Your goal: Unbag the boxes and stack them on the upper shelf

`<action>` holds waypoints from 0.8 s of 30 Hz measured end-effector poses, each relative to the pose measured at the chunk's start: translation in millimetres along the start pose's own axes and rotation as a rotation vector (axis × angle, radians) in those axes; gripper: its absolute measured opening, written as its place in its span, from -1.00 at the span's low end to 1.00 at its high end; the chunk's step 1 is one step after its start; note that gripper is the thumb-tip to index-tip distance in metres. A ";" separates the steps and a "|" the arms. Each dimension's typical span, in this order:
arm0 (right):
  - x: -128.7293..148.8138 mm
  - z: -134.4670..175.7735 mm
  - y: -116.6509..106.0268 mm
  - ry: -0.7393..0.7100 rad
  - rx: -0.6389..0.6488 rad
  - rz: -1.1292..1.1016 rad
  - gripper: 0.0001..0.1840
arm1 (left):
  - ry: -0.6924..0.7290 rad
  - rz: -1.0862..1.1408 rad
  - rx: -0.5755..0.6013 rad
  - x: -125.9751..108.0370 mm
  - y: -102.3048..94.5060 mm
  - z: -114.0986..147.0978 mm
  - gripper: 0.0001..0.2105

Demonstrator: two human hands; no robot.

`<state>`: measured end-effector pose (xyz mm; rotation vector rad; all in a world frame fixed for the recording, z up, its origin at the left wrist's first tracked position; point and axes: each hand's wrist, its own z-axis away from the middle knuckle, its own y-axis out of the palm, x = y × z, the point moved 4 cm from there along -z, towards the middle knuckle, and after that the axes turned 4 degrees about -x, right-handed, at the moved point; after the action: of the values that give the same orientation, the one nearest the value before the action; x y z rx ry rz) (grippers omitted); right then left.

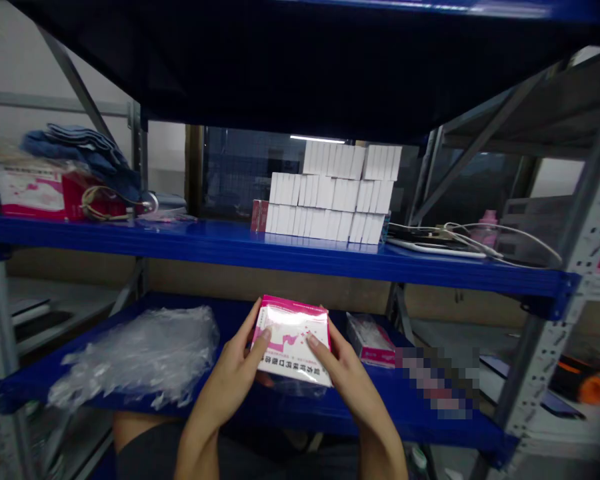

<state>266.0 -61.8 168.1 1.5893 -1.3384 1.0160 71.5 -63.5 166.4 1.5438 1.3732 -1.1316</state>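
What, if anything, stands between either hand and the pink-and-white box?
Nothing visible: the left hand and right hand hold the box from either side. The clear plastic lies off to the left, on the lower shelf.

Bare fingers, forearms — dark shorts

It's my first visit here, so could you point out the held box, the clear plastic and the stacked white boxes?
Held box (291, 343): head view, middle of its printed face.
Clear plastic (147, 347): head view, middle of the crumpled pile.
Stacked white boxes (321, 193): head view, front of the middle row.
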 end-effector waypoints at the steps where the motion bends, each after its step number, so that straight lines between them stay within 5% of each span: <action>1: -2.2 -2.3 -1.6 0.008 0.000 0.031 -0.20 | -0.026 0.000 0.018 4.5 -2.7 -0.7 -0.19; 10: -14.0 3.4 -17.2 0.054 0.053 0.151 -0.34 | -0.138 -0.068 0.112 16.3 -14.5 9.0 -0.06; 17: -7.2 21.0 -30.8 -0.073 0.169 0.162 0.15 | -0.027 -0.087 0.163 13.6 -19.9 9.5 0.04; 19: -3.1 20.8 -32.9 -0.152 0.138 0.193 0.07 | 0.068 -0.174 0.144 11.2 -20.5 6.8 -0.09; 24: 7.9 14.5 -29.1 -0.391 0.049 0.330 -0.52 | 0.400 -0.307 -0.010 -1.2 -16.1 -0.6 -0.59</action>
<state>296.9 -74.7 168.0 1.6981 -1.9032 0.9634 55.6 -61.3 167.9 1.6507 1.9323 -1.0218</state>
